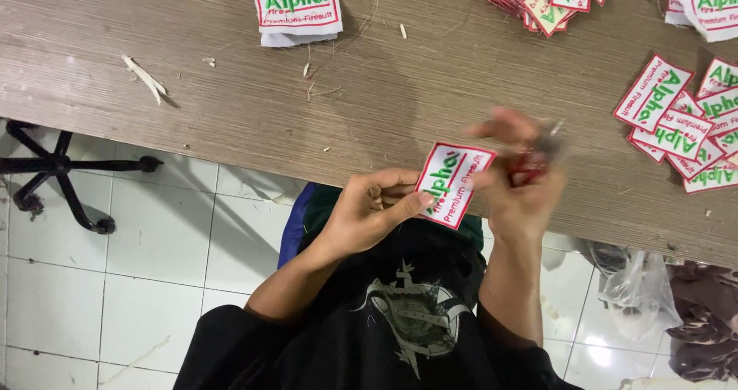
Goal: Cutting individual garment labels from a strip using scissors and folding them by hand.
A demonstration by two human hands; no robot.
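One white patch [452, 182] with a red border and green lettering is pinched at its lower edge by the left hand [369, 209], just in front of the tabletop [231, 106] edge. Touching the patch's right side, the blurred right hand [516, 182] is closed around a small red tool [530, 163]. Further right, more patches [680, 125] are spread on the tabletop.

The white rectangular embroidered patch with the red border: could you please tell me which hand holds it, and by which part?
The left hand pinches the white rectangular embroidered patch with the red border at its lower edge. The blurred right hand grips a small red-handled tool.
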